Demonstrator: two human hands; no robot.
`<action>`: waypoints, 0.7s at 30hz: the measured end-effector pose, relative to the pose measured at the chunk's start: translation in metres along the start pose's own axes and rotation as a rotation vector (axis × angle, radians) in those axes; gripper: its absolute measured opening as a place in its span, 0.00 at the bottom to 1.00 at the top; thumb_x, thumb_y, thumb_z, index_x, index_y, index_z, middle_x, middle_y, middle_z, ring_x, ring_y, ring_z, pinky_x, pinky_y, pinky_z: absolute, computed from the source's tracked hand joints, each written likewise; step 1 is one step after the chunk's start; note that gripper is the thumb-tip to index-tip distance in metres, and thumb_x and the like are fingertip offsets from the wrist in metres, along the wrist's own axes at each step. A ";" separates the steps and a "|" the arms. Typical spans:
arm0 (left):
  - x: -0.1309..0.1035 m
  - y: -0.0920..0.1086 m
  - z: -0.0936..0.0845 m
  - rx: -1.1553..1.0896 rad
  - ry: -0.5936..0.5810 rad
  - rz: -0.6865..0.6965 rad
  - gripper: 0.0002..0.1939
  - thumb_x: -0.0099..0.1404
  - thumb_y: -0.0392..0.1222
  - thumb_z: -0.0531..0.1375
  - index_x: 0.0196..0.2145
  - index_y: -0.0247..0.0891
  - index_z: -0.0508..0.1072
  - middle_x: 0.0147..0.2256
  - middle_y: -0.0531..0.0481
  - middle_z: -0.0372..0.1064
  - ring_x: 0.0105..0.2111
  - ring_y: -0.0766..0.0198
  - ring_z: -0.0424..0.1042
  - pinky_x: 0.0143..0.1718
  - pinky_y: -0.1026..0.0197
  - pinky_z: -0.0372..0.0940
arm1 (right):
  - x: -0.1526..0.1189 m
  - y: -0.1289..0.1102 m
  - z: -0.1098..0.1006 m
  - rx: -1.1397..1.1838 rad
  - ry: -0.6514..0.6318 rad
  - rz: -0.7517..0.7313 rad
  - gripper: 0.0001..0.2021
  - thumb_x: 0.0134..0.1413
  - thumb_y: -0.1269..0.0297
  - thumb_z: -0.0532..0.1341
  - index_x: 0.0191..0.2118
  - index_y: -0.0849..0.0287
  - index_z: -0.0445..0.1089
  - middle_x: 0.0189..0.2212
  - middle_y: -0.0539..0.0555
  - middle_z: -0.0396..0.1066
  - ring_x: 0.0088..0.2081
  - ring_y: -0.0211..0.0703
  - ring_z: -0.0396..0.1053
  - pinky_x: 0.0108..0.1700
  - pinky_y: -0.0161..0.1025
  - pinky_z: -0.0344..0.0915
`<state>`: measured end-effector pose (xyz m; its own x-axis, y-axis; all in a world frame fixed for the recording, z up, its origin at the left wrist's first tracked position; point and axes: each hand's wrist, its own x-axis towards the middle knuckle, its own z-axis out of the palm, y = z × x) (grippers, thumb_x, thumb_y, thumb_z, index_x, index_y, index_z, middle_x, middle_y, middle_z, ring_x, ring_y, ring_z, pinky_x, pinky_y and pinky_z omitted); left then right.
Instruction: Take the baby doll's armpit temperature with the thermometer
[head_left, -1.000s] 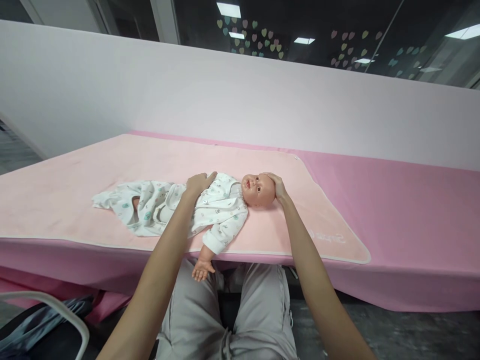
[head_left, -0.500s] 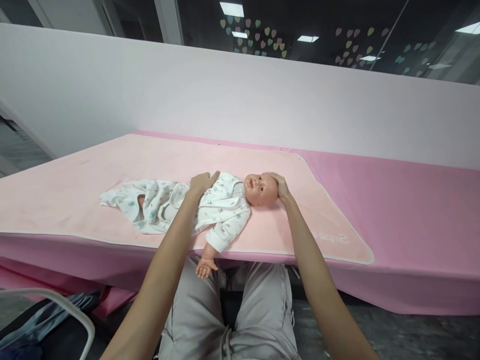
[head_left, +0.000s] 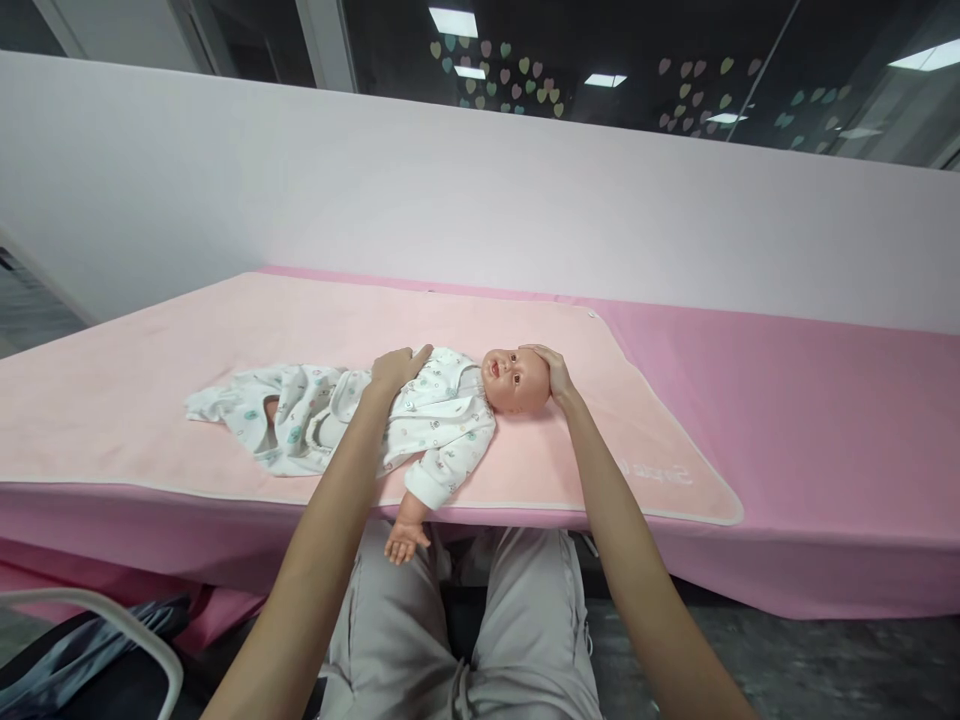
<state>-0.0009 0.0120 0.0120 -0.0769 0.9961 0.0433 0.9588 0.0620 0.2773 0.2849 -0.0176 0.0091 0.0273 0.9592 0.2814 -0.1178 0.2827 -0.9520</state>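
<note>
A baby doll (head_left: 516,382) lies on its back across the pink mat, head to the right and legs to the left. It wears a white printed outfit (head_left: 446,425), which bunches loosely around the legs. My left hand (head_left: 397,368) grips the doll's torso, its thumb spread towards the chest and its fingers largely hidden on the far side. Cupped around the crown of the doll's head is my right hand (head_left: 555,372). The doll's near arm (head_left: 409,528) sticks out over the table's front edge, palm showing.
The light pink mat (head_left: 510,470) covers much of a table with a darker pink cover (head_left: 825,430). A white partition (head_left: 480,200) rises behind it. At lower left, a pale curved rail (head_left: 135,630) stands beside dark cloth (head_left: 75,665). My legs (head_left: 517,620) are under the front edge.
The whole view has shifted slightly, so the doll and my hands appear a little further left. Both hands keep their places on the doll.
</note>
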 end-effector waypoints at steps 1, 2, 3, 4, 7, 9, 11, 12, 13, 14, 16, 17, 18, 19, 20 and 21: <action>0.000 0.000 0.000 0.002 0.000 0.001 0.40 0.60 0.65 0.35 0.46 0.31 0.71 0.46 0.33 0.70 0.46 0.45 0.68 0.44 0.52 0.60 | 0.000 0.000 0.000 0.011 0.003 0.003 0.08 0.41 0.60 0.58 0.22 0.57 0.71 0.30 0.49 0.75 0.38 0.44 0.68 0.46 0.41 0.64; 0.000 0.000 0.000 0.002 0.001 0.002 0.40 0.60 0.65 0.35 0.46 0.31 0.71 0.46 0.34 0.70 0.46 0.45 0.68 0.43 0.52 0.60 | -0.001 0.000 0.000 0.021 0.006 0.005 0.08 0.41 0.60 0.58 0.23 0.57 0.71 0.30 0.49 0.75 0.38 0.44 0.68 0.46 0.40 0.64; 0.000 0.000 0.000 0.001 0.003 0.003 0.40 0.60 0.65 0.35 0.46 0.31 0.71 0.46 0.34 0.70 0.46 0.45 0.69 0.43 0.52 0.60 | -0.001 0.001 0.001 0.027 0.010 0.006 0.08 0.41 0.60 0.58 0.23 0.57 0.71 0.30 0.49 0.75 0.38 0.44 0.68 0.46 0.40 0.65; 0.001 0.000 0.000 0.000 0.004 0.005 0.40 0.60 0.65 0.35 0.46 0.31 0.71 0.45 0.34 0.70 0.45 0.45 0.69 0.43 0.52 0.61 | -0.001 0.000 0.001 0.031 0.011 0.007 0.08 0.41 0.60 0.58 0.23 0.57 0.71 0.30 0.49 0.75 0.38 0.44 0.69 0.46 0.40 0.65; 0.001 -0.001 0.001 -0.004 0.003 0.004 0.41 0.60 0.66 0.35 0.45 0.31 0.71 0.45 0.33 0.71 0.44 0.45 0.69 0.43 0.51 0.61 | -0.002 0.000 0.001 0.020 0.007 0.006 0.08 0.41 0.60 0.58 0.23 0.57 0.71 0.30 0.50 0.75 0.38 0.45 0.69 0.46 0.41 0.65; 0.002 -0.001 0.001 -0.005 0.002 0.004 0.41 0.60 0.66 0.35 0.45 0.31 0.71 0.45 0.33 0.70 0.45 0.45 0.69 0.43 0.51 0.61 | -0.002 0.000 0.001 0.009 0.010 0.004 0.08 0.42 0.60 0.58 0.23 0.57 0.71 0.31 0.50 0.75 0.39 0.45 0.68 0.48 0.41 0.64; 0.002 -0.001 0.001 -0.005 0.001 0.000 0.41 0.60 0.66 0.35 0.45 0.32 0.71 0.45 0.33 0.70 0.45 0.45 0.69 0.43 0.51 0.61 | -0.002 0.000 0.001 0.011 0.038 -0.013 0.08 0.42 0.60 0.58 0.26 0.57 0.72 0.35 0.50 0.74 0.42 0.45 0.68 0.51 0.42 0.62; 0.002 -0.001 0.001 -0.005 -0.001 -0.003 0.40 0.60 0.66 0.35 0.45 0.32 0.71 0.45 0.33 0.70 0.45 0.45 0.69 0.43 0.51 0.61 | -0.002 0.000 0.001 0.020 0.057 -0.028 0.08 0.42 0.60 0.58 0.29 0.56 0.72 0.38 0.50 0.74 0.45 0.44 0.67 0.53 0.41 0.61; 0.002 -0.001 0.001 -0.005 -0.004 -0.006 0.40 0.60 0.66 0.35 0.45 0.32 0.71 0.45 0.33 0.70 0.45 0.45 0.69 0.44 0.51 0.61 | -0.002 0.001 0.001 0.028 0.072 -0.045 0.09 0.43 0.60 0.59 0.31 0.55 0.72 0.40 0.49 0.73 0.47 0.43 0.66 0.54 0.41 0.59; 0.002 -0.001 0.001 -0.004 -0.008 -0.009 0.40 0.60 0.66 0.35 0.46 0.31 0.71 0.46 0.33 0.70 0.46 0.45 0.68 0.44 0.51 0.61 | -0.002 0.001 0.001 0.035 0.084 -0.061 0.10 0.43 0.60 0.59 0.34 0.54 0.72 0.42 0.49 0.72 0.49 0.41 0.64 0.56 0.41 0.58; 0.002 -0.001 0.001 -0.003 -0.011 -0.011 0.40 0.60 0.66 0.35 0.46 0.31 0.70 0.46 0.33 0.70 0.46 0.45 0.68 0.44 0.51 0.60 | -0.001 0.002 0.001 0.041 0.094 -0.071 0.10 0.44 0.60 0.59 0.35 0.53 0.71 0.43 0.48 0.71 0.51 0.40 0.63 0.57 0.41 0.56; 0.002 0.000 0.001 -0.004 -0.010 -0.010 0.40 0.60 0.66 0.35 0.46 0.31 0.71 0.46 0.33 0.70 0.46 0.45 0.68 0.44 0.51 0.60 | 0.000 0.003 0.000 0.039 0.088 -0.060 0.10 0.44 0.60 0.59 0.34 0.54 0.72 0.42 0.49 0.72 0.50 0.41 0.63 0.56 0.41 0.57; 0.002 0.000 0.001 -0.005 -0.009 -0.008 0.40 0.60 0.66 0.35 0.46 0.31 0.71 0.46 0.33 0.70 0.46 0.45 0.68 0.44 0.51 0.60 | 0.000 0.004 0.000 0.034 0.074 -0.039 0.09 0.43 0.60 0.59 0.32 0.55 0.72 0.40 0.49 0.73 0.49 0.42 0.65 0.55 0.41 0.58; 0.002 0.000 0.000 -0.005 -0.008 -0.007 0.40 0.60 0.66 0.35 0.46 0.31 0.71 0.46 0.33 0.70 0.46 0.45 0.68 0.44 0.52 0.60 | 0.001 0.005 0.000 0.030 0.056 -0.016 0.09 0.43 0.59 0.59 0.30 0.56 0.72 0.38 0.50 0.74 0.46 0.44 0.66 0.53 0.42 0.60; 0.002 0.000 0.000 -0.005 -0.008 -0.007 0.40 0.60 0.65 0.35 0.46 0.31 0.71 0.46 0.33 0.70 0.46 0.45 0.68 0.44 0.52 0.60 | 0.001 0.005 -0.001 0.025 0.038 0.005 0.09 0.42 0.59 0.59 0.28 0.57 0.72 0.36 0.51 0.74 0.43 0.45 0.68 0.51 0.43 0.62; 0.001 0.000 0.000 -0.005 -0.009 -0.006 0.40 0.60 0.65 0.35 0.45 0.31 0.71 0.46 0.33 0.70 0.45 0.45 0.68 0.44 0.52 0.60 | 0.002 0.006 -0.001 0.020 0.024 0.020 0.09 0.42 0.59 0.59 0.26 0.58 0.72 0.34 0.51 0.75 0.41 0.45 0.69 0.49 0.43 0.63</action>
<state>-0.0008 0.0134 0.0120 -0.0805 0.9962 0.0328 0.9570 0.0681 0.2819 0.2853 -0.0144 0.0038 0.0491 0.9645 0.2595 -0.1380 0.2639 -0.9546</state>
